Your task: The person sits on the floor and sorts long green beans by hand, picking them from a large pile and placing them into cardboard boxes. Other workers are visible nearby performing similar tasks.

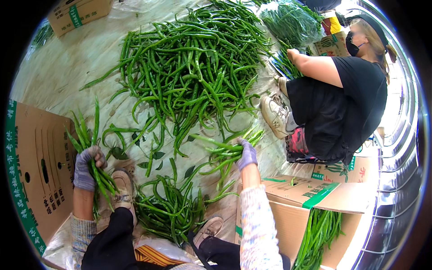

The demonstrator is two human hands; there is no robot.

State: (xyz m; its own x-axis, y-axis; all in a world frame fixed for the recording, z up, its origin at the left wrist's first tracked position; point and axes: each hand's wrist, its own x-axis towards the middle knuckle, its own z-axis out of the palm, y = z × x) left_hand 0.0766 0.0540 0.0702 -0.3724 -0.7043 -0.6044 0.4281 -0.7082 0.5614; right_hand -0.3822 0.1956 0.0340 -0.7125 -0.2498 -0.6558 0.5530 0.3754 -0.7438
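Observation:
My left hand (89, 167), in a lilac fingerless-style glove, grips a bunch of long green chili peppers (82, 136) beside a cardboard box. On the other side, my right hand (247, 154), gloved alike, is closed around a looser bunch of peppers (224, 150). Ahead of both hands spreads a large heap of green peppers (195, 67) on a pale ground sheet (84, 64). Between my shoes lies a smaller pile of peppers (168, 209). A few loose leaves (158, 155) and single peppers are scattered between the two piles.
A closed-sided cardboard box (40, 162) stands at the left. At the right, an open carton (287, 219) holds peppers (317, 233). A co-worker (337, 91) in black sits by the heap, handling peppers. Behind are a clear plastic bag of peppers (290, 23) and another box (81, 17).

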